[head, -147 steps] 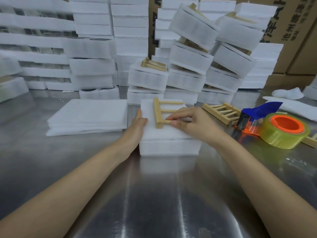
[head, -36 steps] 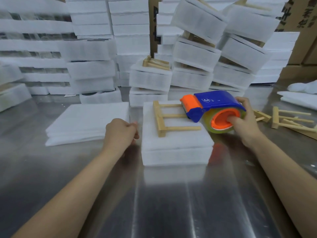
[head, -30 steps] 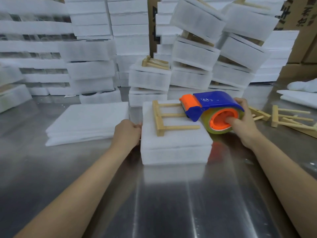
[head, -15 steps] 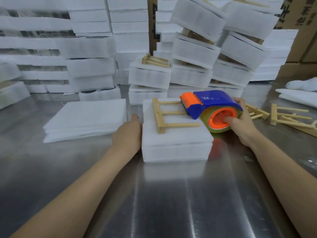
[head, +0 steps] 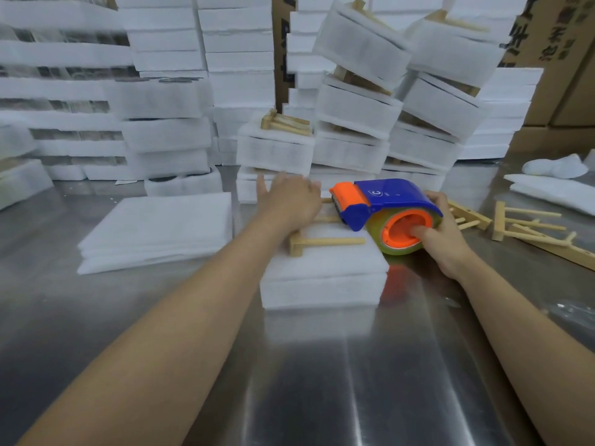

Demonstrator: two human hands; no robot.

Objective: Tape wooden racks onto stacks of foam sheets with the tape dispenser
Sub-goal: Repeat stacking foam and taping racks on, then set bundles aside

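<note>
The wooden rack (head: 335, 241) lies on the foam sheet stack (head: 322, 284) mid-desk (head: 322, 381) with no tape visible yet, the left hand (head: 291, 201) pressing it with straight fingers while the right hand (head: 444, 239) grasps the tape dispenser (head: 386, 201) beside it, so taping looks about to start.

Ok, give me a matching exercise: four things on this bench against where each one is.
1 tape dispenser
2 wooden rack
3 left hand
4 spare racks

A loose on the table, far right
B on top of the foam stack
C in the right hand's grip
D open, over the rack's far end

Pairs: 1-C, 2-B, 3-D, 4-A
</note>
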